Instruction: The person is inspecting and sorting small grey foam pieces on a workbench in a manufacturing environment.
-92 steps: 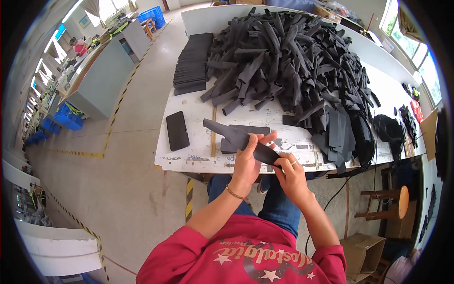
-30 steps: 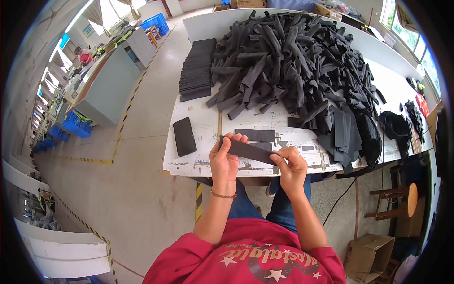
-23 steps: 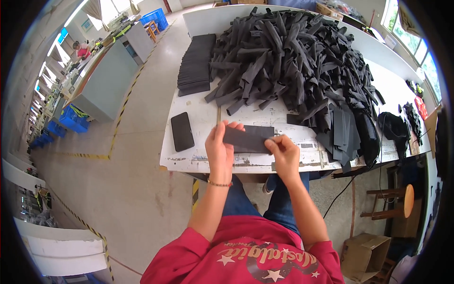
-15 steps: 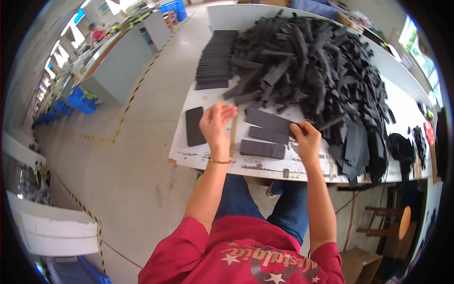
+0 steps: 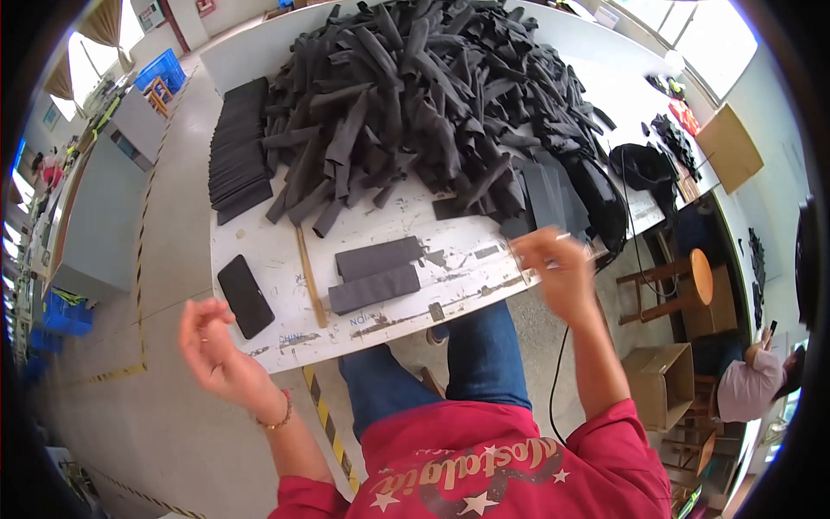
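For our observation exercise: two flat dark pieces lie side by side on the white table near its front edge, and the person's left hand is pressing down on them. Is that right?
Not quite. The head view shows the two flat dark pieces on the white table, but the left hand is lifted off to the left of the table's edge, touching neither of them.

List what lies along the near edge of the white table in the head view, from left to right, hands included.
left hand → black phone → wooden stick → two dark foam strips → right hand, blurred → round wooden stool beyond the table's corner.
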`<state>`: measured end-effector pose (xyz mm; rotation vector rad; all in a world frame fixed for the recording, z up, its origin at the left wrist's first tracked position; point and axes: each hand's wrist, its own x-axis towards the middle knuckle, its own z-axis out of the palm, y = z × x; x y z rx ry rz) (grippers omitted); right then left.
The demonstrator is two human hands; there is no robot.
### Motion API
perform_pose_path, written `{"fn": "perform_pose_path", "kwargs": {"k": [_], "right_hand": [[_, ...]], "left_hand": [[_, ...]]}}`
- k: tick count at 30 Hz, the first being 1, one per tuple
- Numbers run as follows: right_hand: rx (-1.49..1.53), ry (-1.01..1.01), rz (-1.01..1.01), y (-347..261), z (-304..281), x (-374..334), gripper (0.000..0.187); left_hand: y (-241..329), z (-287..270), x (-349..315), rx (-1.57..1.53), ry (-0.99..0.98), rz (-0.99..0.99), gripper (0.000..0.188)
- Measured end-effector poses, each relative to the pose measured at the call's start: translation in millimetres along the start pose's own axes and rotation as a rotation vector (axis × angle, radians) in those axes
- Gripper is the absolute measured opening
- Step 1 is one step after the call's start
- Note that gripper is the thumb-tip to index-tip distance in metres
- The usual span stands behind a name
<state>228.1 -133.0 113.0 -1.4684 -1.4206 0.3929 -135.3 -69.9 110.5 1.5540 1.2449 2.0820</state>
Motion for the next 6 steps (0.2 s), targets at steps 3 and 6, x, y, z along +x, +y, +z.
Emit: {"fn": "perform_pose_path", "kwargs": {"k": [3,6], "right_hand": [[-0.103,0.449,-0.419,-74.4,-69.5,3.8,0.020],[-0.038,0.829,-0.485,-103.7,-138.8,-7.9,0.024]], "left_hand": [[72.1,33.1,31.5,-0.494,-0.108,0.292,0.054],[120.4,32.5,53.0,-0.507,-0.311,0.573,0.057]]}}
